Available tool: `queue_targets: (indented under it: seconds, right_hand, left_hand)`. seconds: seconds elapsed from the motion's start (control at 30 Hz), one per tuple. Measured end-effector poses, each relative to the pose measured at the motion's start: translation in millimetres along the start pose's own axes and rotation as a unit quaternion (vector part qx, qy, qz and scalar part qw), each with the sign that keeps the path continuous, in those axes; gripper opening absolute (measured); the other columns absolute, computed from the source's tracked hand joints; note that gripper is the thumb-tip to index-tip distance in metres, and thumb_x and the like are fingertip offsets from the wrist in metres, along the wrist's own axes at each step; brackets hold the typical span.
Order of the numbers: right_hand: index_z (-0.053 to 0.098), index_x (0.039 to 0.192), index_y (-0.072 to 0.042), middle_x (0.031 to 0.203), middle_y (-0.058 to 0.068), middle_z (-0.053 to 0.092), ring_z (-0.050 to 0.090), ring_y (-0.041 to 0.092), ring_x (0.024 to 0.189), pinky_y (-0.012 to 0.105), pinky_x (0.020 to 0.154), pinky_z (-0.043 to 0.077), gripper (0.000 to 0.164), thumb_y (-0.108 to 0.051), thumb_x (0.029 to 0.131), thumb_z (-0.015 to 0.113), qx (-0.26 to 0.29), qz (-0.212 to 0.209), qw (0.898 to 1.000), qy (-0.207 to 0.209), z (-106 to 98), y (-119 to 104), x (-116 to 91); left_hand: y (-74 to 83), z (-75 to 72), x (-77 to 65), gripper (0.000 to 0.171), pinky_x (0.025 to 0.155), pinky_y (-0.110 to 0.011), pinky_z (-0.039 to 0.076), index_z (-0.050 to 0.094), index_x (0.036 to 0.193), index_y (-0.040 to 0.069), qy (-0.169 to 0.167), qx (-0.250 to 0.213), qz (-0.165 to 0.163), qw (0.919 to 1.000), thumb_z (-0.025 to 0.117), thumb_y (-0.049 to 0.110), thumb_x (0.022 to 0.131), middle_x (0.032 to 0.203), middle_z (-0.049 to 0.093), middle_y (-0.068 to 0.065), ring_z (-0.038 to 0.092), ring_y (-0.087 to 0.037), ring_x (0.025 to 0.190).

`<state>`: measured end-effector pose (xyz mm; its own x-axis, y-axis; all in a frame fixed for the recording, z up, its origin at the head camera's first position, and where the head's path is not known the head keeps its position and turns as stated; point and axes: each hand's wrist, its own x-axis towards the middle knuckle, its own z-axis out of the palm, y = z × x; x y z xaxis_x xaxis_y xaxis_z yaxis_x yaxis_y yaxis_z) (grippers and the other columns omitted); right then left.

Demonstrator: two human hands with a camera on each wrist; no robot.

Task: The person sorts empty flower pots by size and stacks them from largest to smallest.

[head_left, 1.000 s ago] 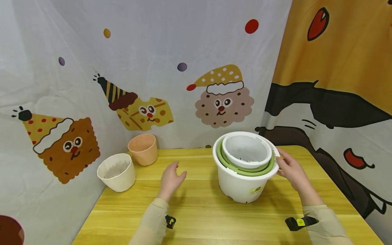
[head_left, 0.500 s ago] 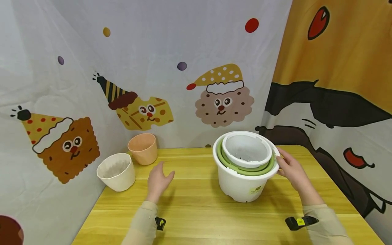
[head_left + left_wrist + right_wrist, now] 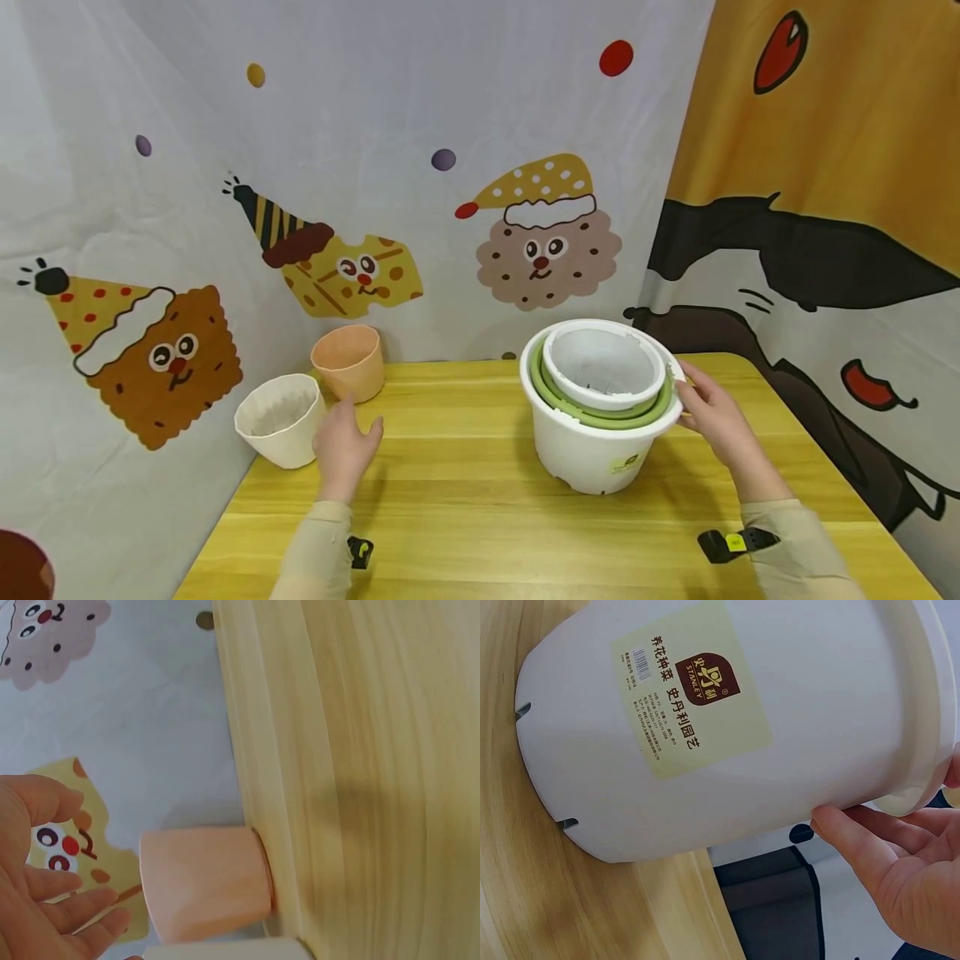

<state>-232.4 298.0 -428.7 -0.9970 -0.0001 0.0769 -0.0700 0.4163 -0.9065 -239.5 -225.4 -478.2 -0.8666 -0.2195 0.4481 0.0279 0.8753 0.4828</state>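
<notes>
Standing upright on the table, the white pot has a green pot and a pale small pot nested inside. Right hand pinches its rim, thumb and fingers close together. Left hand holds nothing, thumb spread wide from loose fingers, just beside the cream pot; contact, cannot tell. Peach pot behind, near the printed cloth.
</notes>
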Motion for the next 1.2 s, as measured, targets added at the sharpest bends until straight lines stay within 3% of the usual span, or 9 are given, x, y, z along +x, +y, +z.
queue_targets:
  seconds: [0.37, 0.63, 0.83, 1.2]
  right_hand:
    - [0.020, 0.158, -0.007, 0.148, 0.030, 0.034, 0.050, -0.006, 0.096, 0.023, 0.081, 0.054, 0.062, -0.036, 0.107, 0.038, 0.001, 0.005, 1.000, 0.001, 0.2, -2.1, -0.8]
    - [0.018, 0.158, -0.006, 0.147, 0.030, 0.034, 0.051, -0.005, 0.095, 0.021, 0.080, 0.054, 0.062, -0.036, 0.107, 0.038, 0.010, 0.005, 1.000, 0.001, 0.0, -2.5, -1.3]
    - [0.019, 0.158, -0.007, 0.148, 0.030, 0.034, 0.051, -0.006, 0.096, 0.023, 0.081, 0.055, 0.062, -0.036, 0.107, 0.038, 0.006, 0.001, 1.000, 0.000, -0.3, -1.2, -0.4]
    - [0.020, 0.158, -0.006, 0.146, 0.030, 0.036, 0.052, -0.003, 0.095, 0.023, 0.080, 0.055, 0.062, -0.036, 0.107, 0.039, 0.011, 0.006, 1.000, 0.003, 0.3, -2.2, -0.9]
  left_hand:
    - [-21.2, -26.5, 7.1, 0.063, 0.088, -0.069, 0.032, 0.049, 0.137, -0.006, 0.008, 0.014, -0.046, 0.9988, 0.072, 0.024, 0.086, 0.131, 0.053, -0.032, 0.048, -0.052, 0.117]
    - [-33.3, -43.9, 10.7, 0.060, 0.091, -0.068, 0.030, 0.050, 0.136, -0.005, 0.017, 0.013, -0.052, 0.9984, 0.071, 0.021, 0.086, 0.128, 0.054, -0.032, 0.048, -0.051, 0.117]
    - [-42.8, -53.8, 10.1, 0.060, 0.090, -0.070, 0.030, 0.047, 0.139, -0.003, 0.006, 0.036, -0.053, 0.9979, 0.068, 0.020, 0.088, 0.133, 0.052, -0.031, 0.046, -0.054, 0.117]
    - [-61.7, -58.7, 12.1, 0.061, 0.090, -0.072, 0.032, 0.047, 0.139, -0.006, -0.003, 0.039, -0.052, 0.9979, 0.068, 0.019, 0.088, 0.129, 0.052, -0.035, 0.046, -0.059, 0.113]
